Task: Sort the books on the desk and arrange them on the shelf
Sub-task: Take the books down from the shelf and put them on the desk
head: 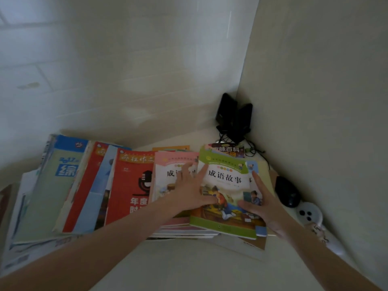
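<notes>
Step in hand, by judgement: sorting. No shelf is in view.

The green-bordered illustrated storybook (227, 181) lies topmost on a stack on the pale tabletop (189, 267).

- **Left hand** (190, 196): spread flat with fingers straight, across the book's left edge and onto the pink-bordered storybook (165, 175) just beside it.
- **Right hand** (262, 204): spread flat along the right edge.
- **Grip:** neither hand grips.
- **Surroundings:** a red paperback with a microphone print (128, 190) lies further left of the green book, and a black computer mouse (287, 193) lies near its right.

The next move likely calls for fingers under the green book's edges, lifting it clear without dragging the pink one

Two hands (192, 193) (263, 203), two black speakers (226, 110) (245, 117), one black mouse (287, 192), and at least seven overlapping books (130, 185).
</notes>
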### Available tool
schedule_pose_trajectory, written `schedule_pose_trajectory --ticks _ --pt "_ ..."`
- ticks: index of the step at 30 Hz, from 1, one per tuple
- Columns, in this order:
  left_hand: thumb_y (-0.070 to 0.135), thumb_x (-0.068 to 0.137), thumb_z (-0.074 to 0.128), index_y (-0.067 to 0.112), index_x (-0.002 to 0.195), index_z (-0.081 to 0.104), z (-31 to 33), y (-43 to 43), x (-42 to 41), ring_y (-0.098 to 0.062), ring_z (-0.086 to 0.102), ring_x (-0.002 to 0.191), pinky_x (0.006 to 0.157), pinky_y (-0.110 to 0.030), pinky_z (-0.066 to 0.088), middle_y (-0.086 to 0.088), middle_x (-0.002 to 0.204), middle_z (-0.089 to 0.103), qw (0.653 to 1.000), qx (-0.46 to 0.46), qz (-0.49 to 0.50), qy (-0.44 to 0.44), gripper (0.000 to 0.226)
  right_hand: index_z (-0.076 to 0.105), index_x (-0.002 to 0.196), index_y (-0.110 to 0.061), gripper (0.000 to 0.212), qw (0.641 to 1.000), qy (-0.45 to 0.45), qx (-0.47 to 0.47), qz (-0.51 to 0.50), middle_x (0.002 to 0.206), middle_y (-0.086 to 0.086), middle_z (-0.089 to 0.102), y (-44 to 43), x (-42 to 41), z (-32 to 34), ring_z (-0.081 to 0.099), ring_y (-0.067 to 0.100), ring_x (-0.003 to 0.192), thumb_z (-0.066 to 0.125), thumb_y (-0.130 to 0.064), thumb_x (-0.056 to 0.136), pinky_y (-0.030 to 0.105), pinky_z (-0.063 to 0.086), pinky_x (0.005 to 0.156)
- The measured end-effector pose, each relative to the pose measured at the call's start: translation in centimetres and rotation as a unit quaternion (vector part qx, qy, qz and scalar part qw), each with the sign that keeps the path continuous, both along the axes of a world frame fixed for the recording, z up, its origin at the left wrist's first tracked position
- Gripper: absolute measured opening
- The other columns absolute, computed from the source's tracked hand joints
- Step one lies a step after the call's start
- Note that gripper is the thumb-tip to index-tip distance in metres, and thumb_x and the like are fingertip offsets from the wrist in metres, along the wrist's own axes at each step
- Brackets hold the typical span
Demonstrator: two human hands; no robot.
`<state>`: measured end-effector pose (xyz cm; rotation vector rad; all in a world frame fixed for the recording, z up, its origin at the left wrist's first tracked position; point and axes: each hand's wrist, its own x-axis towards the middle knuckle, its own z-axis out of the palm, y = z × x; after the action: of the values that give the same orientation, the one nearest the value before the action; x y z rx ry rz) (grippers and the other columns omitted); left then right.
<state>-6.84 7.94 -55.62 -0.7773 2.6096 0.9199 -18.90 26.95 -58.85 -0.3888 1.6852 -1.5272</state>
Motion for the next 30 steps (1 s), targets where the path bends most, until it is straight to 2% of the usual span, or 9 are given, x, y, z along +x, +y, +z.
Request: schedule_pose_trajectory --ticks 3,6,9,12,16,19,21,27,30 --pt "0.051 0.083 0.064 0.04 0.15 0.009 0.2 0.4 -0.3 -0.034 0.003 0.142 0.114 -0.047 0.015 -0.01 0.153 -0.002 1.0 -0.019 -0.012 0.016 0.088 0.02 0.149 -0.037 0.095 0.999 0.025 0.025 0.003 0.146 -0.006 0.037 0.5 -0.7 -1.2 0.052 0.017 0.119 0.072 -0.002 0.077 0.025 0.059 0.071" --pt "0.051 0.085 0.061 0.038 0.15 0.013 0.3 0.9 -0.1 -0.031 0.006 0.142 0.114 -0.045 0.013 -0.011 0.152 0.006 0.999 -0.039 -0.016 0.029 0.081 0.02 0.148 -0.036 0.098 0.993 0.079 0.079 0.043 0.157 0.0 0.021 0.9 -0.9 -2.1 0.034 0.019 0.138 0.078 -0.02 0.07 0.034 0.044 0.104" --pt "0.05 0.087 0.06 0.036 0.15 0.015 0.9 1.2 0.3 -0.03 0.004 0.143 0.116 -0.044 0.013 -0.01 0.154 0.004 0.998 -0.036 -0.011 0.043 0.079 0.02 0.151 -0.028 0.09 0.984 0.14 0.101 0.044 0.161 0.003 0.009 0.9 -0.6 -2.2 0.014 0.015 0.146 0.074 -0.012 0.081 0.026 0.024 0.11" --pt "0.05 0.085 0.062 0.036 0.15 0.015 1.9 0.9 1.0 -0.029 0.007 0.143 0.116 -0.044 0.016 -0.01 0.154 0.007 0.998 -0.031 -0.003 0.052 0.081 0.016 0.147 -0.045 0.096 0.96 0.23 0.153 0.035 0.163 0.0 0.002 0.7 -0.2 -1.8 -0.002 0.019 0.15 0.079 -0.031 0.076 0.047 0.011 0.12" --pt "0.048 0.083 0.066 0.036 0.15 0.016 3.8 0.3 2.0 -0.028 0.009 0.142 0.116 -0.043 0.017 -0.008 0.153 0.009 0.997 -0.01 -0.001 0.073 0.085 0.026 0.133 -0.071 0.105 0.979 0.191 0.069 0.031 0.159 -0.013 0.018 0.1 1.4 1.2 0.016 0.018 0.147 0.083 -0.07 0.046 0.057 0.025 0.115" --pt "0.057 0.078 0.065 0.037 0.147 0.02 6.4 -0.6 2.9 -0.027 0.012 0.142 0.115 -0.044 0.019 -0.005 0.151 0.014 0.992 0.024 -0.017 0.12 0.085 0.035 0.126 -0.072 0.102 0.989 0.148 0.0 0.029 0.148 -0.005 0.04 -0.2 2.4 4.9 0.044 0.021 0.134 0.088 -0.066 0.039 0.049 0.049 0.1" --pt "0.049 0.083 0.066 0.036 0.148 0.019 9.0 -1.2 3.8 -0.021 0.013 0.142 0.113 -0.037 0.023 -0.001 0.151 0.014 0.991 0.035 -0.019 0.128 0.081 0.033 0.123 -0.077 0.1 0.984 0.172 0.001 0.038 0.142 -0.006 0.045 -0.6 3.3 8.5 0.05 0.02 0.127 0.087 -0.068 0.039 0.049 0.051 0.097" --pt "0.043 0.085 0.065 0.038 0.145 0.028 19.4 -3.1 6.9 -0.007 0.03 0.132 0.1 -0.016 0.029 0.008 0.145 0.023 0.974 0.026 -0.037 0.222 0.071 0.034 0.136 -0.058 0.089 0.965 0.244 -0.079 0.049 0.146 -0.03 0.028 -2.1 6.4 20.3 0.035 -0.003 0.133 0.08 -0.034 0.064 0.011 0.049 0.079" --pt "0.044 0.082 0.066 0.047 0.135 0.034 25.2 -3.9 9.1 0.0 0.037 0.127 0.101 -0.014 0.033 0.013 0.138 0.033 0.951 -0.004 -0.04 0.306 0.062 0.036 0.137 -0.053 0.084 0.941 0.31 -0.118 0.063 0.14 -0.032 0.035 -3.4 8.4 26.3 0.039 -0.028 0.114 0.079 -0.03 0.069 -0.001 0.041 0.077"
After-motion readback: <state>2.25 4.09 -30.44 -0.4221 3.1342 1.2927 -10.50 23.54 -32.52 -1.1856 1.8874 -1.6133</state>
